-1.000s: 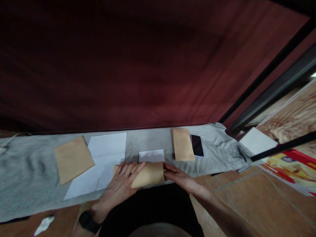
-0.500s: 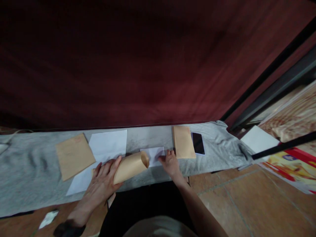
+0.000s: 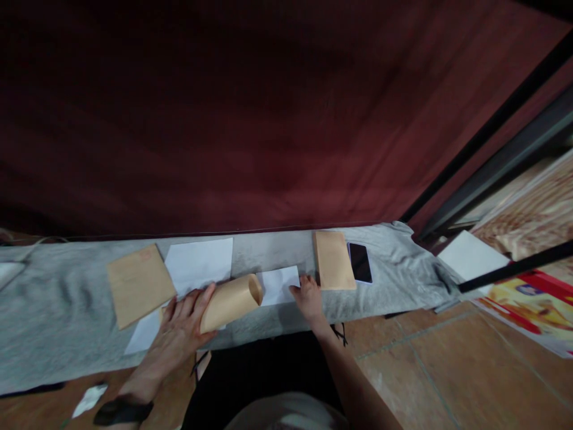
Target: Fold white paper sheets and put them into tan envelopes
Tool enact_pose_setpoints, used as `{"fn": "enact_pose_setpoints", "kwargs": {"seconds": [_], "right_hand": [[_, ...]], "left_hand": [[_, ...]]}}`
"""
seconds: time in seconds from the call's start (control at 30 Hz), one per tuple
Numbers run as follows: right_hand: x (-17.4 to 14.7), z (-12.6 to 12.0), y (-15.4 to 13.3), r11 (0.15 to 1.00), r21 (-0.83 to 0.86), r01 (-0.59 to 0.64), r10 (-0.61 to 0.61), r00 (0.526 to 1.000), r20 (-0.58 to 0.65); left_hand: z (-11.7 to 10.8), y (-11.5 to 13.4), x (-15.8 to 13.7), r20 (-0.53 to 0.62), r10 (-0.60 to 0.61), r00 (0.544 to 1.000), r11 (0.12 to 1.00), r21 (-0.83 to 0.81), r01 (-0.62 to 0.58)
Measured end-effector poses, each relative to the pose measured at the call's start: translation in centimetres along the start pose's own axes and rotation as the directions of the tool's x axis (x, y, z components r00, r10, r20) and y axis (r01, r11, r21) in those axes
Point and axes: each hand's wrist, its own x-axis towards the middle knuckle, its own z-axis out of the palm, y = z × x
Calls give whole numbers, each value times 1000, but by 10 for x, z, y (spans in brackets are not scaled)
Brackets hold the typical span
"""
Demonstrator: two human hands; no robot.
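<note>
My left hand (image 3: 185, 316) grips a brown paper envelope (image 3: 228, 303), which bulges so that its mouth gapes toward the right. The mouth's edge lies against the left end of a folded white paper (image 3: 280, 285); whether the paper reaches inside is hard to see. At the paper's right edge, my right hand (image 3: 308, 295) closes its thumb and fingers on it. Under the left hand and envelope lie white sheets (image 3: 201, 260). A stack of brown envelopes (image 3: 335, 261) rests just right of my right hand.
More brown envelopes (image 3: 139, 285) lie on the left of the narrow grey cloth-covered surface (image 3: 58, 304). A phone (image 3: 360, 261) lies beside the right stack. A dark red curtain (image 3: 268, 119) hangs behind. Black bars (image 3: 487, 137) and a colourful box (image 3: 532, 307) stand at right.
The envelope and my left hand have shifted slightly left, its mouth now showing more of the folded paper. My right hand has moved slightly left, its fingers drawn to the paper's right edge.
</note>
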Motion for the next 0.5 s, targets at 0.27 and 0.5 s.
{"fn": "enact_pose_setpoints", "kwargs": {"seconds": [0.27, 0.5], "right_hand": [[-4, -33, 8, 840, 542, 34, 0, 998, -63], [-10, -53, 0, 697, 711, 90, -62, 996, -65]], "left_hand": [[9, -7, -3, 34, -29, 999, 1000, -5, 29], [10, -4, 5, 42, -38, 998, 998, -43, 40]]}}
